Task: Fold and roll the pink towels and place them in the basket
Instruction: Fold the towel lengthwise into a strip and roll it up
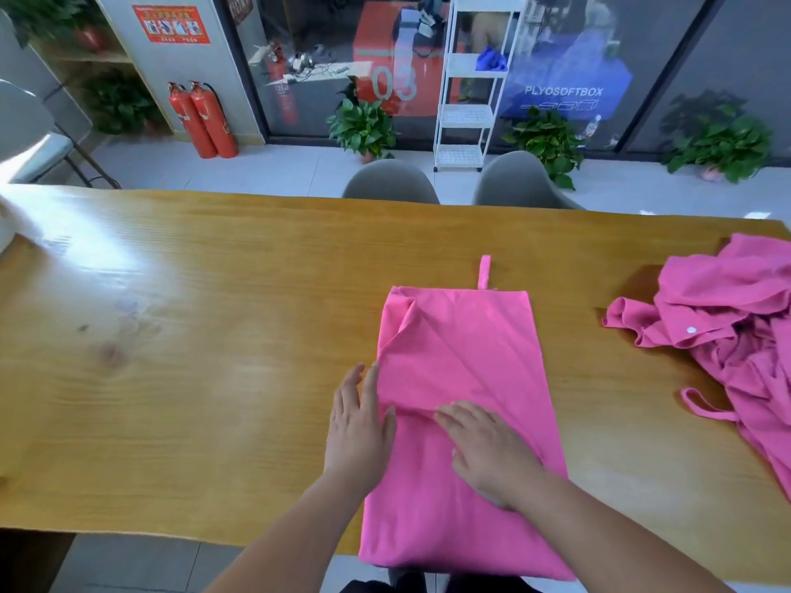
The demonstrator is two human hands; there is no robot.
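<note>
In the head view, at the near edge of the table (192, 336), we see the towel (462, 357) folded into a long strip, its near end hanging over the edge toward us. Our right hand (488, 451) lies flat on it, fingers (456, 417) straight, holding nothing. Our left hand (357, 425) rests along the towel's left edge, fingers straight too, though we cannot tell whether a fingertip slips under the hem. A slack flap (406, 327) ridges diagonally from the far left corner. Rolled as it lies, we judge, that ridge would get trapped and the roll come out lopsided. A drag toward us could pull the overhang off the table. The pile (727, 336) of unfolded towels lies at the right, and no basket shows.
</note>
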